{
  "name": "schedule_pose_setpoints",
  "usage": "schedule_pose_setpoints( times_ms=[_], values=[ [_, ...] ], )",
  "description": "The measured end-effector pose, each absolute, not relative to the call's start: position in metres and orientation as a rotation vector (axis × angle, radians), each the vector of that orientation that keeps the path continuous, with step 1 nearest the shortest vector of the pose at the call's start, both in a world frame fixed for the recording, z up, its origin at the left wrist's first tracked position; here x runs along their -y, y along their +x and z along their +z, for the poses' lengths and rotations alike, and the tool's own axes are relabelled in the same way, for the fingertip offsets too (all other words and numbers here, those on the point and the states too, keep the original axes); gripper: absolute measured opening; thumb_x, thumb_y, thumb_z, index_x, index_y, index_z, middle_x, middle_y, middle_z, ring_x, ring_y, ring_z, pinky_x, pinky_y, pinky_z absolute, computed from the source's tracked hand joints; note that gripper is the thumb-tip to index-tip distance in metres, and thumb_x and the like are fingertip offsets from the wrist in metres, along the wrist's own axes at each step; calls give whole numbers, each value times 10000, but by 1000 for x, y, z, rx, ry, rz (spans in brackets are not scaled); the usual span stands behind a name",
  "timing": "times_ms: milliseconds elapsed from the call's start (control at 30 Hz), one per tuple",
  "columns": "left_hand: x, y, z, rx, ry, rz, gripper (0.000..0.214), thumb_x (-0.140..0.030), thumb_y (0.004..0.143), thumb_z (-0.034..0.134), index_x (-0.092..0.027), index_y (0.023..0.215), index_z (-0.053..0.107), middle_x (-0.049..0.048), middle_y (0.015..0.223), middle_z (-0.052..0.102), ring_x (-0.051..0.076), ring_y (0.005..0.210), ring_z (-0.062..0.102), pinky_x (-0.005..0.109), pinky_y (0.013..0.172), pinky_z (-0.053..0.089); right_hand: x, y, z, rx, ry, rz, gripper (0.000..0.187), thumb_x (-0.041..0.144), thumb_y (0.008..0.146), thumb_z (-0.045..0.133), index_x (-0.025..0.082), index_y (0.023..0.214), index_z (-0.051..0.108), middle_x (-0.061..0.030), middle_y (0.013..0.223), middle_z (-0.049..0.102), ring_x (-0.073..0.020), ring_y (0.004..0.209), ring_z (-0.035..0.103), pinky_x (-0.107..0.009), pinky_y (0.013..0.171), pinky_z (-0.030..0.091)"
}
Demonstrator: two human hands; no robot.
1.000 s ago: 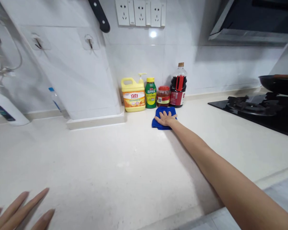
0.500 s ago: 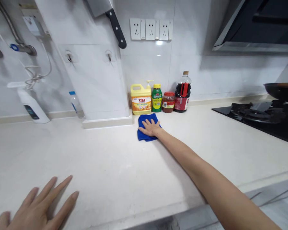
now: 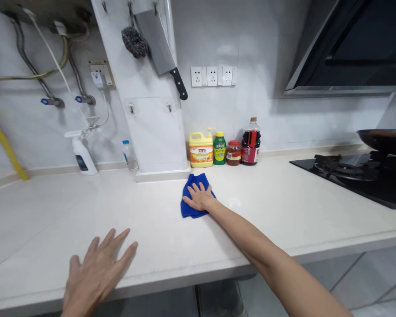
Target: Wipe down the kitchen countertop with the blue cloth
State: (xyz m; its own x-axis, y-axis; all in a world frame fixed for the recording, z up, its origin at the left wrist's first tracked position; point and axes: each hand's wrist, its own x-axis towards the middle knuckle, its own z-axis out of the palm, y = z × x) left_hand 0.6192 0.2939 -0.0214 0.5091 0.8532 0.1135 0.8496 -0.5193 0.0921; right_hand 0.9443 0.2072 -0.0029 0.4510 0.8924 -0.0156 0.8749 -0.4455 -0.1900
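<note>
My right hand (image 3: 199,197) lies flat with spread fingers on a blue cloth (image 3: 188,209), pressing it against the white countertop (image 3: 158,246). The cloth's edges show around the hand, a little in front of the wall pillar's base. Near the counter's front edge at the left, my left hand (image 3: 97,268) is open, its fingers spread over the bare surface with nothing in them. Behind the cloth stand a yellow dish soap jug (image 3: 201,150) with a pump, a green bottle with a yellow cap (image 3: 219,149), a red-lidded jar (image 3: 234,153) and a soy sauce bottle (image 3: 251,143).
A gas stove (image 3: 346,169) with a wok (image 3: 383,140) is at the right under the range hood (image 3: 350,57). A cleaver (image 3: 160,44) and a steel scrubber (image 3: 134,42) hang on the pillar. At the back left stand a spray bottle (image 3: 83,156) and a clear water bottle (image 3: 130,156).
My right hand has drawn the cloth back from the bottles, toward the front edge and somewhat left. The head view has shifted, showing more at the left. My left hand stays spread.
</note>
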Motion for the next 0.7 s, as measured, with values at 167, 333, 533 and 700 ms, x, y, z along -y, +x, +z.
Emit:
schedule_pose_setpoints(
  times_ms=[167,333,533,700],
  values=[
    [-289,620,-15,-1517,2699,173,783,-705,918,235,-338,1596,369,12,1721,213,382,1596,124,719,1255,70,-183,907,-3,1524,-2535,165,840,672,1006,140,156,1666,197,-147,1741,113,-461,1581,48,-770,1194,68],
    [-285,620,-10,-1501,2705,171,773,-699,933,229,-335,1604,348,22,1724,186,396,1592,124,736,1245,78,-159,878,-6,1480,-2509,163,844,666,1005,147,140,1662,215,-184,1733,109,-478,1577,39,-786,1182,48],
    [-284,618,-9,-1481,2703,224,764,-687,938,252,-317,1596,374,51,1718,220,407,1585,147,732,1242,75,-124,865,-7,1443,-2406,150,861,657,998,281,164,1679,91,-213,1731,34,-439,1586,85,-734,1208,87],
    [-283,618,-10,-1492,2705,218,758,-701,936,250,-342,1590,382,33,1721,208,393,1587,149,720,1243,96,-98,858,-15,1382,-2377,-86,872,539,987,405,10,1640,176,-269,1707,138,-391,1585,162,-609,1269,111]
  ],
)
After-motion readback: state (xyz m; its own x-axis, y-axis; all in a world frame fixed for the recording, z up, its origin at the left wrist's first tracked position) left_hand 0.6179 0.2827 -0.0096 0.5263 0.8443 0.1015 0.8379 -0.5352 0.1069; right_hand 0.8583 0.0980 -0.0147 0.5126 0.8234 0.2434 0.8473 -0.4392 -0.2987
